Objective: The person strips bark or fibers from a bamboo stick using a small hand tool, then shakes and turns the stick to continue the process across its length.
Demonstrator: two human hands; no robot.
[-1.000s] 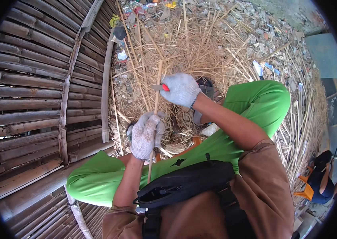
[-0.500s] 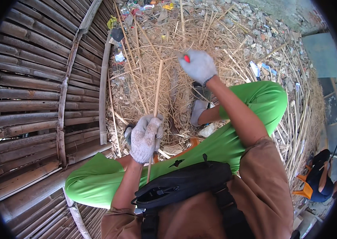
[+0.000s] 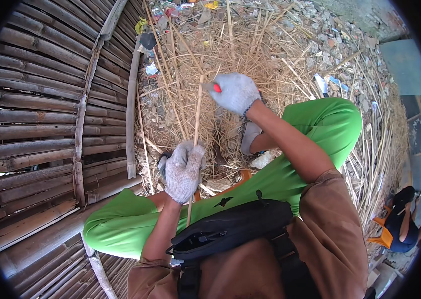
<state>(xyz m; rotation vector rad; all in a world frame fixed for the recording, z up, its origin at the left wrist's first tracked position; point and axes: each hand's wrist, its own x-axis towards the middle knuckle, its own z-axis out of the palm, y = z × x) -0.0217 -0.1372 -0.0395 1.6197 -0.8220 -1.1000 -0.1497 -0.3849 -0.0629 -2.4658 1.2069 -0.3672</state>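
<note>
My left hand [image 3: 184,170], in a worn white knit glove, is closed round a thin bamboo strip [image 3: 198,114]. The strip runs upright from beside the black waist bag up past the glove. In a cleaner white glove, my right hand [image 3: 235,93] is closed round a knife [image 3: 217,87] with a red handle. Its short blade points left, at the strip's far end; whether it touches the strip I cannot tell. Most of the handle is hidden in the glove.
A bamboo slat wall [image 3: 36,119] rises on the left. Bamboo shavings [image 3: 250,45] and scraps litter the ground, with long strips [image 3: 369,149] lying on the right. A black waist bag [image 3: 235,226] rests across my lap. Another person [image 3: 403,224] sits by an orange chair at far right.
My right hand has moved left with the knife, bringing the blade to the far end of the bamboo strip. My left hand keeps its hold in nearly the same place.
</note>
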